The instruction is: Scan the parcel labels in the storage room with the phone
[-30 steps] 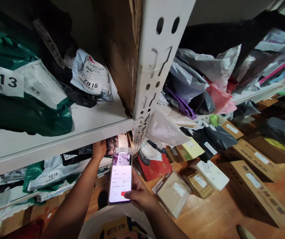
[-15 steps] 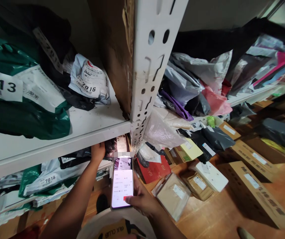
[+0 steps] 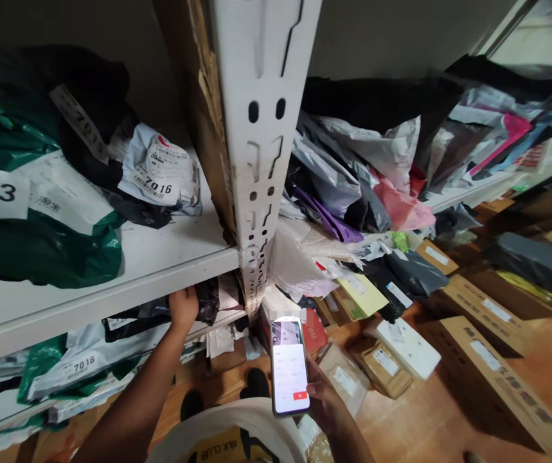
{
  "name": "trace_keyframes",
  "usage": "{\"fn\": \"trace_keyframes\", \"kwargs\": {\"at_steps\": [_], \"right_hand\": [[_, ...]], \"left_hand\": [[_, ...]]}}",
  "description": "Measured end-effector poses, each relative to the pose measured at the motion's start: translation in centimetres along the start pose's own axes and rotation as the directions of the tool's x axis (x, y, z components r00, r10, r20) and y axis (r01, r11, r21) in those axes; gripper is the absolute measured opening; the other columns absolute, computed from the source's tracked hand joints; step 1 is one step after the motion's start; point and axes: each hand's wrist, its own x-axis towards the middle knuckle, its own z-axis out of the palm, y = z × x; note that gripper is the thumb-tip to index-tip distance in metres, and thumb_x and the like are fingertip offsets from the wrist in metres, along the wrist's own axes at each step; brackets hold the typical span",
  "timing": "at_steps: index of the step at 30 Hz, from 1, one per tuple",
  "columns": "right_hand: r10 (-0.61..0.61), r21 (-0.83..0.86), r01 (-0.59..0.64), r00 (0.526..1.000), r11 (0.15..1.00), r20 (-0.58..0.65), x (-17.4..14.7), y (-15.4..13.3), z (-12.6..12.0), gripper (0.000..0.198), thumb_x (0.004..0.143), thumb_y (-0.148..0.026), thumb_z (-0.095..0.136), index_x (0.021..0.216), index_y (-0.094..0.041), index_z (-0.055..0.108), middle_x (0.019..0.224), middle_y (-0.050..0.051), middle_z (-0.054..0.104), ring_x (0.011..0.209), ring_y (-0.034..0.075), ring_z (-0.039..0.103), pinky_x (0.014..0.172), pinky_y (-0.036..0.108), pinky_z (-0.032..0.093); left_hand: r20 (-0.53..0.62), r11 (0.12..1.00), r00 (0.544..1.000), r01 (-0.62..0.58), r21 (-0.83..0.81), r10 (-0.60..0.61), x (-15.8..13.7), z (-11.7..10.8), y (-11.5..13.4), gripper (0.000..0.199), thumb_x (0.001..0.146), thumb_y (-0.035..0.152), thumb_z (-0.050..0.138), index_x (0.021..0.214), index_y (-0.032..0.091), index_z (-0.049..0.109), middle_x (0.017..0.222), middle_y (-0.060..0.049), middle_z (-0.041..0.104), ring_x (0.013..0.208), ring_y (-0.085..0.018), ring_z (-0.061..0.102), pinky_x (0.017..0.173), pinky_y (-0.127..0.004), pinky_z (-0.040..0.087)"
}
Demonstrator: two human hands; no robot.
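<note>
The fingers of the right hand [image 3: 322, 391] are closed around the side of a phone [image 3: 290, 373], and the thumb lies at the edge of its lit screen, near a red button. The phone is in front of the person's white garment [image 3: 227, 421]. The left hand [image 3: 184, 310] is under the upper shelf [image 3: 160, 247], just beside a dark parcel [image 3: 208, 299]; I cannot tell how far its fingers are open, or whether they grip something. Above, on this shelf, there are a grey-white parcel [image 3: 160, 170] marked 7016 and a green parcel [image 3: 63, 257]. Below, near the left forearm, lies a parcel [image 3: 78, 370] marked 7018. A white post [image 3: 256, 148] stands between this shelf and the mixed bags [image 3: 333, 180] at right. Farther out, cardboard boxes [image 3: 507, 386] are on the wooden floor [image 3: 430, 418].
</note>
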Motion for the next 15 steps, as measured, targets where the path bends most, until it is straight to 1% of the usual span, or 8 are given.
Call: {"fn": "trace_keyframes", "kwargs": {"at_steps": [3,5,6,8,10,12,15], "right_hand": [[-0.074,0.012,0.075,0.994,0.997,-0.085,0.1,-0.1,-0.7,0.070,0.056,-0.028,0.073,0.124,-0.024,0.054,0.098,0.007,0.074,0.079,0.024,0.068,0.062,0.031,0.051],[-0.095,0.025,0.099,0.988,0.995,-0.123,0.3,-0.4,-1.2,0.070,0.058,-0.028,0.071,0.126,-0.025,0.052,0.097,0.006,0.074,0.076,0.022,0.067,0.059,0.031,0.051],[-0.096,0.028,0.101,0.986,0.995,-0.135,0.4,-0.6,-1.4,0.071,0.058,-0.027,0.070,0.126,-0.026,0.051,0.096,0.006,0.074,0.076,0.022,0.067,0.059,0.031,0.051],[-0.088,0.025,0.093,0.983,0.995,-0.160,0.6,-1.1,-1.8,0.074,0.057,-0.026,0.071,0.128,-0.026,0.050,0.097,0.006,0.073,0.082,0.024,0.067,0.065,0.033,0.052],[-0.067,0.016,0.071,0.981,0.997,-0.184,0.8,-1.5,-2.2,0.077,0.055,-0.025,0.072,0.128,-0.027,0.048,0.098,0.005,0.073,0.089,0.025,0.066,0.072,0.035,0.051],[-0.057,0.008,0.060,0.982,0.998,-0.180,1.1,-1.9,-2.6,0.078,0.055,-0.025,0.071,0.129,-0.028,0.048,0.097,0.005,0.073,0.091,0.026,0.066,0.076,0.036,0.050],[-0.051,-0.012,0.050,0.990,0.999,-0.132,1.6,-2.5,-2.7,0.076,0.056,-0.025,0.069,0.129,-0.026,0.047,0.096,0.005,0.073,0.090,0.027,0.066,0.075,0.037,0.050]], "left_hand": [[-0.019,1.000,1.000,0.003,0.000,-0.003,-0.1,0.2,-0.2,0.030,0.081,0.039,0.039,0.084,0.018,0.060,0.079,-0.014,0.067,0.094,-0.030,0.063,0.089,-0.041,0.046],[-0.021,1.000,1.000,0.006,0.004,-0.006,-0.1,0.2,-0.4,0.027,0.080,0.038,0.039,0.077,0.019,0.059,0.070,-0.011,0.065,0.087,-0.030,0.064,0.088,-0.041,0.047],[-0.020,1.000,1.000,0.006,0.006,-0.006,-0.1,0.2,-0.4,0.027,0.079,0.037,0.039,0.075,0.020,0.059,0.066,-0.011,0.064,0.085,-0.030,0.064,0.088,-0.041,0.047],[-0.011,1.000,1.000,-0.001,0.009,0.001,0.0,0.0,-0.4,0.026,0.079,0.036,0.039,0.074,0.020,0.060,0.064,-0.010,0.063,0.086,-0.029,0.064,0.091,-0.041,0.046],[0.003,1.000,1.000,-0.014,0.010,0.014,0.1,-0.1,0.0,0.026,0.079,0.033,0.040,0.078,0.020,0.062,0.070,-0.011,0.066,0.092,-0.029,0.063,0.095,-0.041,0.044],[0.007,0.999,1.000,-0.027,0.016,0.027,0.4,-0.1,0.9,0.029,0.079,0.030,0.039,0.085,0.017,0.064,0.081,-0.014,0.068,0.100,-0.030,0.061,0.100,-0.044,0.040],[0.000,0.999,0.999,-0.038,0.030,0.038,0.9,0.5,2.5,0.033,0.077,0.026,0.040,0.094,0.012,0.065,0.097,-0.018,0.067,0.109,-0.033,0.056,0.106,-0.050,0.032]]}}
